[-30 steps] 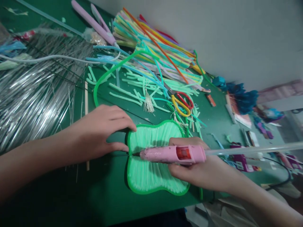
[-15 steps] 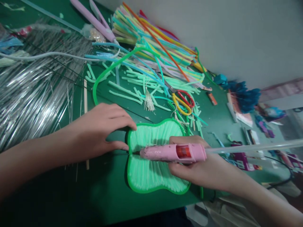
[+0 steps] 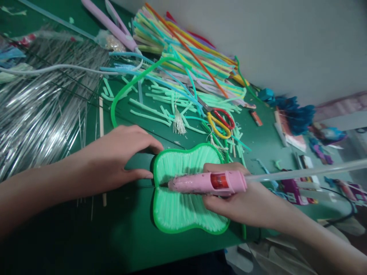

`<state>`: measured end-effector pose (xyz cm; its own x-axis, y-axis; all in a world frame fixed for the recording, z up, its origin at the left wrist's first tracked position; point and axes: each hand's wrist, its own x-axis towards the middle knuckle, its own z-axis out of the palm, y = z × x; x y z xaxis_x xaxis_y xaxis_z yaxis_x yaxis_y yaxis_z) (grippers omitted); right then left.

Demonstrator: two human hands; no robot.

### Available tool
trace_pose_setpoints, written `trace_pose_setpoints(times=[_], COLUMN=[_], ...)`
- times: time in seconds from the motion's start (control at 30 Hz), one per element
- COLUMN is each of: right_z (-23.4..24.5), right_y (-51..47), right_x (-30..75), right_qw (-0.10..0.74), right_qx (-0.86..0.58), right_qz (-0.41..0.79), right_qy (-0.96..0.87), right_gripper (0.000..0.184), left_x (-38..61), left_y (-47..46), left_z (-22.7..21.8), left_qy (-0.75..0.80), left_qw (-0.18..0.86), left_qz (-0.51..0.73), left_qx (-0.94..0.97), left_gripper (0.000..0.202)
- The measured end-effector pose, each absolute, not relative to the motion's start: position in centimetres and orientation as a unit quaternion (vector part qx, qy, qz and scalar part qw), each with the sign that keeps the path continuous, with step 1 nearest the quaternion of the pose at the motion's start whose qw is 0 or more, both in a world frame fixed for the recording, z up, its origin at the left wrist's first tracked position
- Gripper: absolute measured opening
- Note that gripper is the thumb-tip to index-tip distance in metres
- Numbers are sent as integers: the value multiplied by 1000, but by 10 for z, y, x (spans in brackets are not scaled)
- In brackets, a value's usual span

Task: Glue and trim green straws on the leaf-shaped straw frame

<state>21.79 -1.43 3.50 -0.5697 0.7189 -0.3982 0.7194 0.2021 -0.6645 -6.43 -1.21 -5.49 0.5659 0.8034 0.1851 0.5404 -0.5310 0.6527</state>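
Observation:
My right hand (image 3: 241, 202) grips a pink hot glue gun (image 3: 197, 183) with a long clear glue stick (image 3: 304, 171) in its back end. The gun's nozzle points left, at the notch in the left edge of a green pipe-cleaner shape (image 3: 183, 214) with a wavy outline and pale green strips inside. The shape lies flat on the table. My left hand (image 3: 132, 152) is at its left edge, thumb and fingers apart and nothing between them; its fingertips are close to the top left corner. A thin dark wire runs left from the notch.
Scissors (image 3: 219, 123) with red and yellow handles lie beyond the shape, among cut green pieces (image 3: 150, 117). A bundle of coloured pipe cleaners (image 3: 183, 46) lies at the back. Silvery strands (image 3: 37, 126) spread at left, near a pink-lilac tool (image 3: 111, 25). The table (image 3: 129, 244) is green.
The left thumb and fingers have drawn slightly away from the shape's left edge. The glue gun stays at the notch, and the whole view has shifted a little.

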Motion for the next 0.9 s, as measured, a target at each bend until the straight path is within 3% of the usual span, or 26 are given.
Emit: trace_pose_setpoints(times=[0.77,0.9], right_z=[35,34], right_y=[-11,-9], right_x=[217,218], right_qw=[19,-8], right_qx=[469,475], right_qz=[-420,-417], right_qy=[776,775], right_gripper=[16,14], left_x=[-63,-59], left_y=[-12,-17], left_z=[-54,-48], left_qy=[384,400], left_qw=[257,249], left_qz=[240,235], left_qx=[853,850], left_gripper=[39,26])
